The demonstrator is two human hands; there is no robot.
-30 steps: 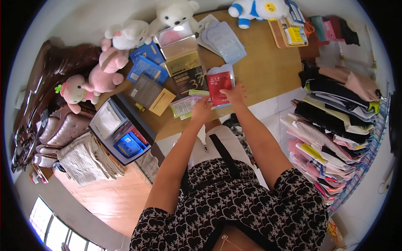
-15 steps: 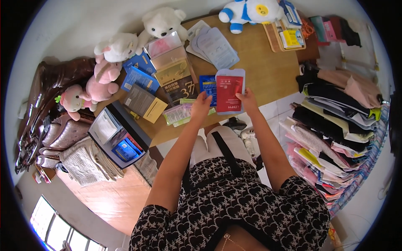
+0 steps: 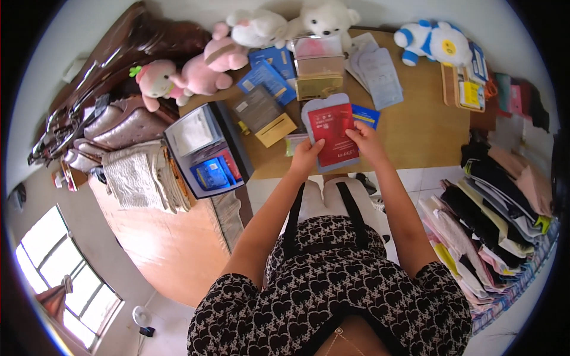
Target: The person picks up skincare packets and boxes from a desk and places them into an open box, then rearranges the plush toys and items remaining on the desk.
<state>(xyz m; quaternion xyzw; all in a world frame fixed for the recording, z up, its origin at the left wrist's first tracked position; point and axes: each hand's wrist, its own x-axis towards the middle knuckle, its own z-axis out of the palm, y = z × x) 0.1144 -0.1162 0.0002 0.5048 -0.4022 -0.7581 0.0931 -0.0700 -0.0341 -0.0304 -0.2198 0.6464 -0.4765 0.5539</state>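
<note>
Fingers of the left hand (image 3: 306,159) and right hand (image 3: 367,142) pinch a red packet (image 3: 332,135) by its lower corners, above the table (image 3: 415,133) edge. Such a light corner grip could let it slip to the floor.

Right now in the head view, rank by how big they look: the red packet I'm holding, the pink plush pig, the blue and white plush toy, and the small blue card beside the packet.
1. Pink plush pig
2. Red packet, close behind; nearness to the camera makes this unsure
3. Blue and white plush toy
4. Small blue card, partly hidden
</note>
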